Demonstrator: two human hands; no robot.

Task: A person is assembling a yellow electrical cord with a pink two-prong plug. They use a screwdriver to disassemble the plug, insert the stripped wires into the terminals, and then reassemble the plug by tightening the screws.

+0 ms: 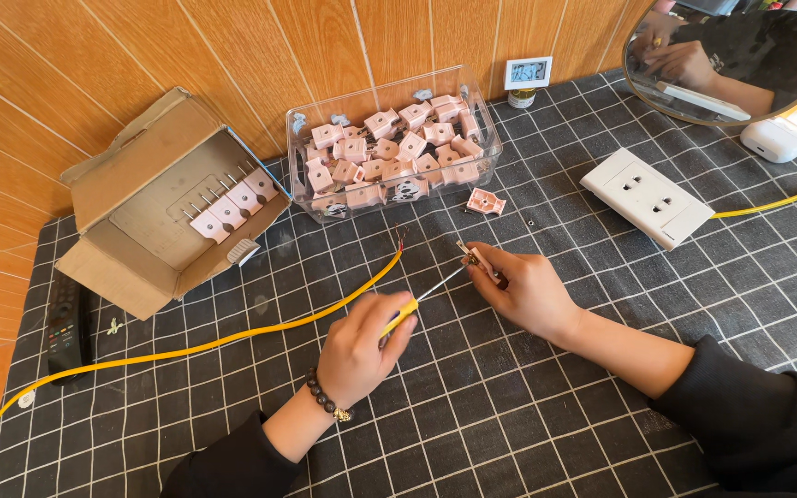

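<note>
Black grid tablecloth (601, 387) near its middle carries the work: left hand (362, 355) fist-grips a yellow-handled screwdriver (417, 302), right hand (528, 290) pinches a small pink plug part (478, 259), and the thin tip could likely slip off the screw and jab fingers, since the part is held mid-air.

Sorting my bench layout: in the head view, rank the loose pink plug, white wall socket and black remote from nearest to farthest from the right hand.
From the right hand:
1. Loose pink plug, just above.
2. White wall socket, upper right.
3. Black remote, far left edge.
</note>
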